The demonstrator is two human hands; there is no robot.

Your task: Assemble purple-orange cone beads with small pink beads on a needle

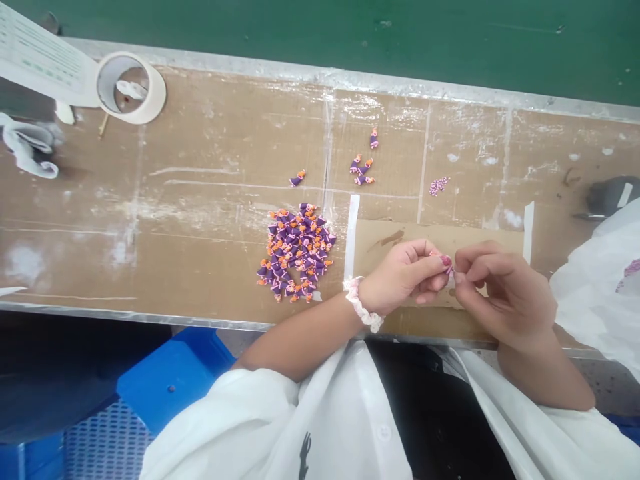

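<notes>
My left hand [415, 270], with a white scrunchie [361, 305] round the wrist, is closed in a pinch. A small purple-and-orange figurine seems to be in it; only a bit of orange shows between the fingers. Thumb and finger of my right hand [505, 287] are pinched together right at my left fingertips, and the tiny thing between them is too small to name. To the left lies a heap of purple, pink and orange figurines [300, 250]. Several more, such as a lone figurine [298, 178], lie above it. Tiny pink-and-white pieces [439, 187] form a small cluster beyond my hands.
Cardboard [215, 140] covers the bench, with a taped-down cardboard sheet [380, 233] under my hands. A tape roll [160, 93] stands at the back left. At right are a white plastic bag [595, 287] and a dark object [610, 197]. A blue stool [170, 380] is below left.
</notes>
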